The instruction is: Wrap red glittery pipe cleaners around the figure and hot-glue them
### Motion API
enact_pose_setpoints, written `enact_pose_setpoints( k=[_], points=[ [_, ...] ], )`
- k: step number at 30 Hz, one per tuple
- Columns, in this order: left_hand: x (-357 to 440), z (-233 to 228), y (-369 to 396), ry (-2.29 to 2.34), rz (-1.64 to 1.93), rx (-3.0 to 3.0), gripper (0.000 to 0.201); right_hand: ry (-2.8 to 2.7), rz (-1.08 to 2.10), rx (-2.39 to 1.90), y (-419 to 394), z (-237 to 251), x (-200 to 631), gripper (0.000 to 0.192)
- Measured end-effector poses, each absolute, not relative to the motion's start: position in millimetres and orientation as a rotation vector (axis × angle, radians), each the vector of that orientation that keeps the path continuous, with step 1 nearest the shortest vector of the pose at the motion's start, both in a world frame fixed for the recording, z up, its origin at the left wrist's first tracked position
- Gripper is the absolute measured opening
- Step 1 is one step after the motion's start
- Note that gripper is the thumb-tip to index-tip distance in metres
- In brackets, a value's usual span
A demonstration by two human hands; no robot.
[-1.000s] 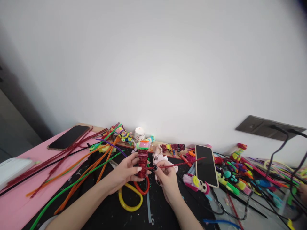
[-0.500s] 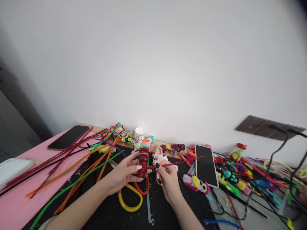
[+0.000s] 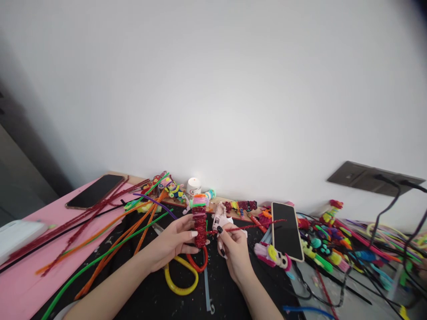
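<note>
My left hand [image 3: 176, 238] is closed around a figure wrapped in dark red glittery pipe cleaner [image 3: 200, 226], held upright, with pink, green and orange bands at its top. From its lower part a loose red pipe cleaner [image 3: 255, 225] runs out to the right. My right hand [image 3: 233, 249] pinches this strand between thumb and forefinger, close to the figure. Beneath the hands lie scissors with yellow and red handles [image 3: 181, 291], partly covered by my left hand, and a pale glue stick [image 3: 207, 289]. Behind my right hand is a crumpled whitish piece [image 3: 220, 215].
Orange pipe cleaners [image 3: 110, 258] and a long green one [image 3: 100, 258] spread leftward. A dark phone [image 3: 95, 191] rests on the pink surface [image 3: 33, 266]. At right are a light-framed phone [image 3: 287, 229], a pink-and-white figure [image 3: 271, 256], cables and a wall socket [image 3: 367, 175].
The red-wrapped figure has turned slightly in my left hand, its top shifting a little left and its lower end right. My right hand keeps its pinch on the strand.
</note>
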State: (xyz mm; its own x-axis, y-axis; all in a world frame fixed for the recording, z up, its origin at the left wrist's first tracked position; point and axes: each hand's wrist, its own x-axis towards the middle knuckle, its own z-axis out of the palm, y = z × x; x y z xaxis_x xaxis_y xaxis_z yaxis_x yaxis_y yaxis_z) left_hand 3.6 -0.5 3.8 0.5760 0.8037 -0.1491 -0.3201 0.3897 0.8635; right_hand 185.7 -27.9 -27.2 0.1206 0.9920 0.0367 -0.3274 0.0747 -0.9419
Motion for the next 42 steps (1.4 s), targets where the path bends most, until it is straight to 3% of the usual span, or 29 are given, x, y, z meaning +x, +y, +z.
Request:
enact_pose_setpoints(
  k=[24, 42],
  points=[
    [2.7, 2.7, -4.6, 0.552, 0.752, 0.869, 0.055, -1.063, 1.188, -1.149, -29.0, -26.2, 181.9, 0.024],
    [4.1, -1.8, -5.0, 0.536, 0.748, 0.846, 0.050, -1.170, 1.103, -1.119, -31.0, -23.4, 175.8, 0.017]
  ],
)
